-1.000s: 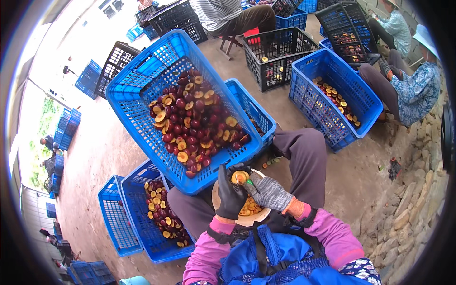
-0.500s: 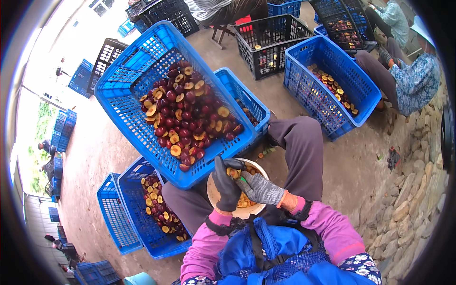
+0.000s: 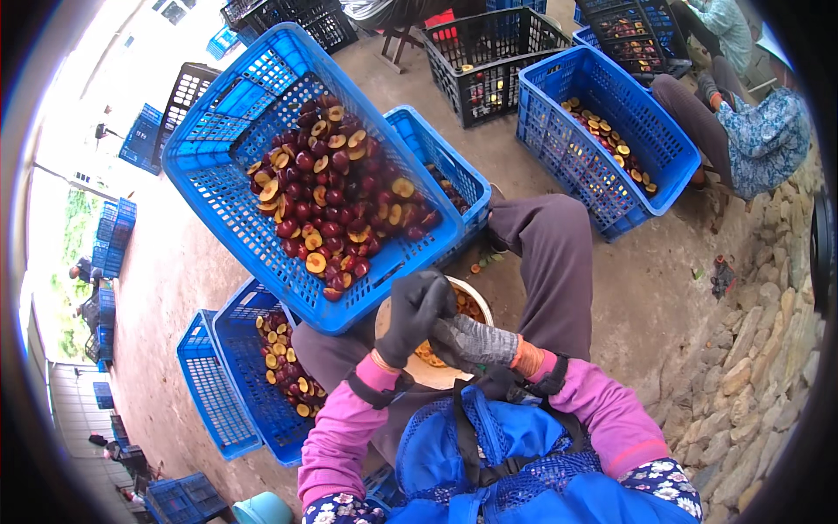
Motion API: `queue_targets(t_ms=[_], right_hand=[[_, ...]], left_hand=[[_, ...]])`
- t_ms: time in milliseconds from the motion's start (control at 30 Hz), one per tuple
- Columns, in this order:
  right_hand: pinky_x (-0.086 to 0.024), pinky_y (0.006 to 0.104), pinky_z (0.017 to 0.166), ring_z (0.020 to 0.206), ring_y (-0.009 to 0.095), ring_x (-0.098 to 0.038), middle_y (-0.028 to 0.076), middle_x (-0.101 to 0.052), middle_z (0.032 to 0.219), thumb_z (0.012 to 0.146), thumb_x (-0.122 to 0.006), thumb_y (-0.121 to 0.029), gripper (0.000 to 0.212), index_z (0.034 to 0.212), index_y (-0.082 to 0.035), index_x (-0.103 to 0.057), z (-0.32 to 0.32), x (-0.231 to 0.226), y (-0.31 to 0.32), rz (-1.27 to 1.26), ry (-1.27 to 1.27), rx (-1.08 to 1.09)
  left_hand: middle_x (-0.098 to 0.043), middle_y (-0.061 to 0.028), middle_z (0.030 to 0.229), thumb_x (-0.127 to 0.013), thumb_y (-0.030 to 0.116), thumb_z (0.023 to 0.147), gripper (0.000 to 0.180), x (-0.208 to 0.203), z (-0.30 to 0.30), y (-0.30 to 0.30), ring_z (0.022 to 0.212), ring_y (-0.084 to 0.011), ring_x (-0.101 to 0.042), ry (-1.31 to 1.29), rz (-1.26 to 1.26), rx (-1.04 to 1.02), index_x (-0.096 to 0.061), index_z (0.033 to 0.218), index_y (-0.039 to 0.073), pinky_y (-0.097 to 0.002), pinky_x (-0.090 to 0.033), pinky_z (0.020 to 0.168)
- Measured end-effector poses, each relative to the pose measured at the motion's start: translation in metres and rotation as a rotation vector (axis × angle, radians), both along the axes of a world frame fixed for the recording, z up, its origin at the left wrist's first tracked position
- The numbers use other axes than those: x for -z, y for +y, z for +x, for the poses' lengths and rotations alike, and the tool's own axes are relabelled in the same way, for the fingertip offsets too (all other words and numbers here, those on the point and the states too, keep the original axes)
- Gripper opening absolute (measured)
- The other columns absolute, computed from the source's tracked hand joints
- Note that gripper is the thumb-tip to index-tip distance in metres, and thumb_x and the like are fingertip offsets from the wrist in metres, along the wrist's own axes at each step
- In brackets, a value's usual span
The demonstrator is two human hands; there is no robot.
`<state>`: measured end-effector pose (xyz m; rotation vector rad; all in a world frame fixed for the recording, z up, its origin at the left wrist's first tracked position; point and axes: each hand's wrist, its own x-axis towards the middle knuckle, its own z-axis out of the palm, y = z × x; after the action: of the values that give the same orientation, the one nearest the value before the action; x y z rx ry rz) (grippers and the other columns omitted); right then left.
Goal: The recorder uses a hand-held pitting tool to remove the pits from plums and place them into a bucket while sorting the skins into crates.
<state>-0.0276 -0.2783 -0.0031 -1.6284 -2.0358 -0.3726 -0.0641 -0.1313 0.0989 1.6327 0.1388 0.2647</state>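
My left hand (image 3: 415, 316), in a black glove, is closed above a pale bucket (image 3: 426, 375) between my knees. My right hand (image 3: 474, 341), in a grey knit glove with a dark palm, is closed against it. Whatever the two hands grip is hidden by the gloves. Orange-yellow fruit pieces (image 3: 469, 304) lie in the bucket. Just beyond my left hand, a large blue crate (image 3: 371, 312) tilts towards me, holding whole-looking and halved dark red plums (image 3: 336, 205) with yellow flesh.
Left of my knee stands another blue crate (image 3: 229, 327) with halved plums. A blue crate (image 3: 559, 162) of cut plums and a black crate (image 3: 484, 70) stand ahead to the right. A seated co-worker (image 3: 768, 140) is at the far right, near a stone edging (image 3: 742, 375).
My left hand has closed and turned over; the cut plum seen in it is out of sight. The green piece at my right hand is hidden now. The view has shifted slightly.
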Motion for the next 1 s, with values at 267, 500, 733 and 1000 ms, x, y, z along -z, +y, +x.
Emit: queue_targets(t_ms=[267, 500, 733, 1000], right_hand=[[-0.034, 0.0302, 0.102, 0.122, 0.021, -0.041, 0.01, -0.039, 0.135, 0.097, -0.029, -0.019, 0.042, 0.135, -0.002, -0.033, 0.011, 0.032, 0.006, -0.117, -1.133, 0.131], [-0.036, 0.0357, 0.096, 0.114, 0.024, -0.045, 0.011, -0.046, 0.127, 0.096, -0.029, -0.027, 0.04, 0.13, -0.009, -0.039, 0.004, 0.056, 0.015, -0.159, -0.752, 0.001], [-0.043, 0.0478, 0.053, 0.057, 0.037, -0.057, 0.02, -0.056, 0.06, 0.089, -0.047, -0.037, 0.035, 0.091, -0.003, -0.056, -0.024, -0.005, 0.017, -0.638, 0.825, 0.109], [-0.044, 0.0469, 0.055, 0.058, 0.037, -0.057, 0.02, -0.058, 0.063, 0.09, -0.044, -0.04, 0.04, 0.096, -0.002, -0.056, -0.018, 0.011, 0.022, -0.763, 0.879, 0.128]], left_hand=[[-0.051, -0.0106, 0.077, -0.019, 0.053, 0.093, 0.06, 0.021, -0.008, 0.008, 0.08, -0.0228, -0.053, -0.003, -0.964, -0.133, -0.047, 0.069, 0.006, -0.0339, -0.046, 0.075], [-0.057, -0.0131, 0.091, -0.028, 0.052, 0.092, 0.056, -0.001, -0.029, 0.02, 0.089, -0.0255, -0.055, 0.109, -1.234, -0.346, -0.055, 0.087, 0.003, -0.0381, -0.047, 0.08], [-0.061, -0.0125, 0.091, -0.063, 0.012, 0.077, 0.016, -0.031, -0.145, 0.157, 0.09, -0.028, -0.056, 0.534, -0.048, -0.611, -0.06, 0.088, 0.002, -0.0363, -0.038, 0.086], [-0.058, -0.0162, 0.097, -0.061, 0.016, 0.08, 0.031, 0.028, 0.037, 0.126, 0.09, -0.0305, -0.057, 0.262, 0.785, -0.236, -0.056, 0.106, -0.001, -0.0373, -0.046, 0.077]])
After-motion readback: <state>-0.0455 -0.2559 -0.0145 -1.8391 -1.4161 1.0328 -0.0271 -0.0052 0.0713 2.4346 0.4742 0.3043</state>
